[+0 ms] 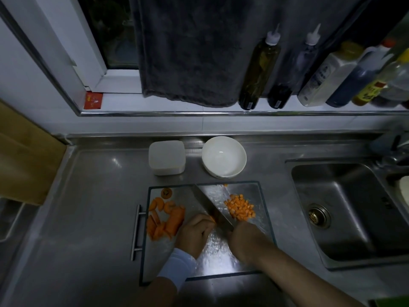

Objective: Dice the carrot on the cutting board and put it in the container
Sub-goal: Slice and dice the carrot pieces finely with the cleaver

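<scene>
A glass cutting board (261,220) lies on the steel counter. Carrot slabs and slices (164,218) are piled on its left side, and a heap of diced carrot (240,209) lies on its right. My left hand (194,232) holds down a carrot piece (212,218) with curled fingers, right beside the blade. My right hand (243,237) grips the handle of a wide knife (210,206), whose blade runs diagonally up and left across the board. A white lidded container (167,157) and a white bowl (224,156) stand behind the board.
A steel sink (345,209) lies to the right, with a faucet (396,149) at its back corner. Several bottles (261,72) and a hanging dark towel (190,52) line the windowsill. A drawer handle (136,231) sits left of the board.
</scene>
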`<state>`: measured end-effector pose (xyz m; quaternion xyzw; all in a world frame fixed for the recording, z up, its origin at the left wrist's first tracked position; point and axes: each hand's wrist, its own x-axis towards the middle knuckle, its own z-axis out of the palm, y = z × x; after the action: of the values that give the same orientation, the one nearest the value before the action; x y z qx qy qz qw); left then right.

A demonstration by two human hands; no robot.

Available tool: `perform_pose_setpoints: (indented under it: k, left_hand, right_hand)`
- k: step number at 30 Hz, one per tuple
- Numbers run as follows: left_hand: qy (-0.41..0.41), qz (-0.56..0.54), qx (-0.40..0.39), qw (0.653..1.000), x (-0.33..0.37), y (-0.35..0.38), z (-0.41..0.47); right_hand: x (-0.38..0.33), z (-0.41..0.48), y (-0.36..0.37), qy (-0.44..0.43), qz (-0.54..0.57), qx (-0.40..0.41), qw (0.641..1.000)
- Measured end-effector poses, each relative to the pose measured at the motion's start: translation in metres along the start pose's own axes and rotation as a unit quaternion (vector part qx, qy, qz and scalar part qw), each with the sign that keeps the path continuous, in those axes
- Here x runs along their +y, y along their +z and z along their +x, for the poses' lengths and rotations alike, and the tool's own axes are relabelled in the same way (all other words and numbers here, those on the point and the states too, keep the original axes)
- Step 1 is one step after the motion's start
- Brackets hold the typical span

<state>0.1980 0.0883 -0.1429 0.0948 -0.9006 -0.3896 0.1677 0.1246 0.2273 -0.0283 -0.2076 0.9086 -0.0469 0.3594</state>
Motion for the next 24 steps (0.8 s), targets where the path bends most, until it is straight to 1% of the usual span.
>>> perform_pose_setpoints:
  k: [6,11,16,21,24]
  left_hand:
    - [-0.007,-0.017,-0.006,1.0,-0.001,0.0,0.0]
    - [0.0,-0.008,-0.013,1.0,-0.003,0.0,-0.001]
    - [-0.014,0.004,-0.025,1.0,0.003,-0.003,0.0]
    - [-0.017,0.026,-0.062,0.998,0.009,-0.01,0.002]
    - [-0.03,0.01,-0.076,0.997,0.016,-0.02,0.007]
  right_hand:
    - [0.0,0.006,0.027,-0.008,0.033,0.043,0.998]
    - [-0.001,0.017,0.024,-0.007,0.121,0.039,0.992]
    - [0.004,0.016,0.024,-0.023,0.149,0.022,0.988]
    - [0.008,0.003,0.012,-0.004,0.17,0.068,0.983]
    - [0.013,0.0,0.001,-0.006,0.187,0.089,0.978]
